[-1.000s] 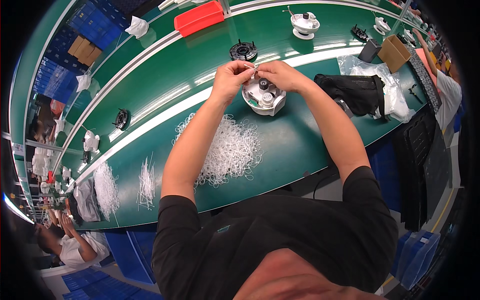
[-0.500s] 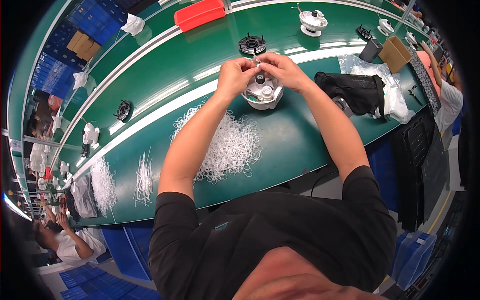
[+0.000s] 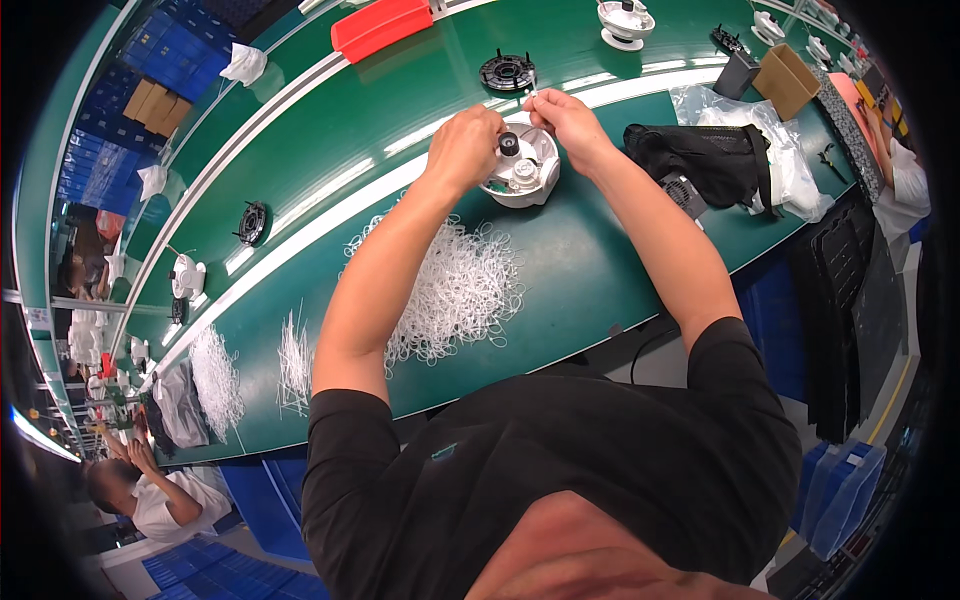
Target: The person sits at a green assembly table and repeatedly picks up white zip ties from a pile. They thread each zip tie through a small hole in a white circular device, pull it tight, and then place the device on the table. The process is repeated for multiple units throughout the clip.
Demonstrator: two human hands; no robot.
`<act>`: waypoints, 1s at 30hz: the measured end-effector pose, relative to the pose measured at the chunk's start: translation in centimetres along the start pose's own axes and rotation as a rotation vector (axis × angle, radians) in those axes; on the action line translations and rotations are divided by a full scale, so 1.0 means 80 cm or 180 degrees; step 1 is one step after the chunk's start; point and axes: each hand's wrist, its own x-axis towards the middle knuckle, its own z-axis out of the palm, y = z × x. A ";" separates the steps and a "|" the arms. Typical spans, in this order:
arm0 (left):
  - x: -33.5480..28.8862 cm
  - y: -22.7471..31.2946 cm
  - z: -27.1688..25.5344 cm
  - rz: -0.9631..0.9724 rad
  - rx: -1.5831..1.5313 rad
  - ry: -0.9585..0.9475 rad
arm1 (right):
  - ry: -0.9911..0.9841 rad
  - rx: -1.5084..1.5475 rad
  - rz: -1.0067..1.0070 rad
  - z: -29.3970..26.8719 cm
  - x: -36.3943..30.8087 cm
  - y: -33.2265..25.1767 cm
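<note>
A white round housing (image 3: 541,184) stands on the green bench in front of me, its upper side uncovered. Inside it are a black knob-like part (image 3: 509,144), a white round part (image 3: 524,172) and a bit of green circuit board. My left hand (image 3: 463,150) is closed at the housing's left rim, fingertips curled beside the black part and partly hidden. At the far right of the rim, my right hand (image 3: 566,123) pinches a thin white wire (image 3: 532,84) whose end sticks up above the fingers. A loose pile of looped white cable ties (image 3: 455,295) lies nearer to me.
Beyond the housing, a black pronged ring (image 3: 507,72) and another white unit (image 3: 626,22) sit on the green conveyor. A red bin (image 3: 382,27) stands behind. To the right lie a black bag (image 3: 700,165) and clear plastic bags (image 3: 795,185). Straight white ties (image 3: 294,365) lie left.
My hands, together above the housing before, have moved apart. The left has come down to the left rim; the right has shifted slightly up and right with the wire.
</note>
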 end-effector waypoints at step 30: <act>-0.006 -0.032 0.014 -0.1321 -0.1319 -0.0524 | 0.0874 -0.0139 -0.0491 -0.042 0.007 0.034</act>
